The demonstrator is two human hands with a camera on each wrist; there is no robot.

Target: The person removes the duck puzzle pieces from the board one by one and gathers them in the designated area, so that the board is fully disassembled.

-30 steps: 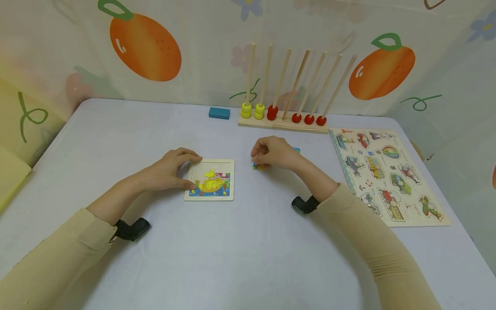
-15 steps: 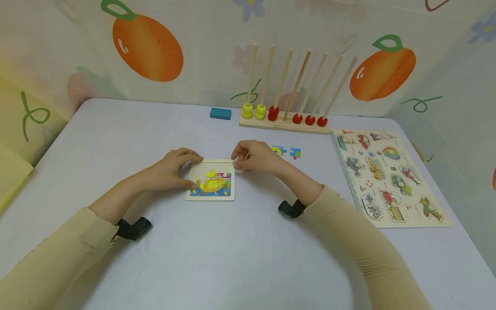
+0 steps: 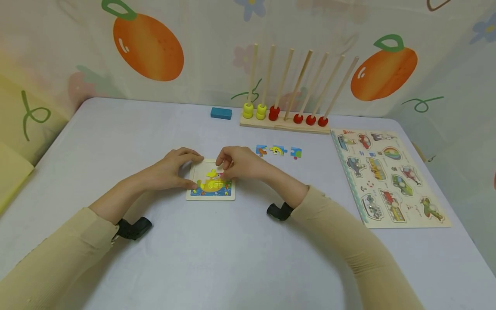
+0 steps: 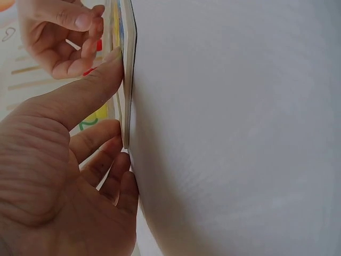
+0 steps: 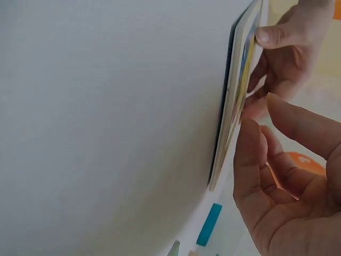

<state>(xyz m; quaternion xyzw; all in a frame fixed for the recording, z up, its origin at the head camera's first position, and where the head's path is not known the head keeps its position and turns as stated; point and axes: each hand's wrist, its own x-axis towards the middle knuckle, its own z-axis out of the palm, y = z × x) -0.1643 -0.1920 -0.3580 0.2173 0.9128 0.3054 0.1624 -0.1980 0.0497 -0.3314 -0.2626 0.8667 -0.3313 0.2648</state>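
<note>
A small wooden jigsaw tray point(image 3: 229, 197) with a partly filled yellow duck picture lies flat on the table. My left hand point(image 3: 166, 172) holds its left side, thumb on the near left rim and fingers at the far left corner. Over the tray's upper right part is my right hand point(image 3: 242, 162), its thumb and fingers bent toward each other. A jigsaw piece lifted from the table is held there, though the fingers mostly hide it. In the right wrist view the thumb and forefinger tips point(image 5: 248, 125) stand close to the tray's edge.
Loose jigsaw pieces point(image 3: 277, 150) lie in a row right of the tray. Behind stand a wooden bead rack point(image 3: 284, 125) with upright rods and a blue block point(image 3: 221, 113). A large picture puzzle board point(image 3: 387, 178) lies at the right.
My right hand has moved left from beside the loose pieces to above the tray, taking one piece along. Three loose pieces are now uncovered. The left hand stays on the tray.
</note>
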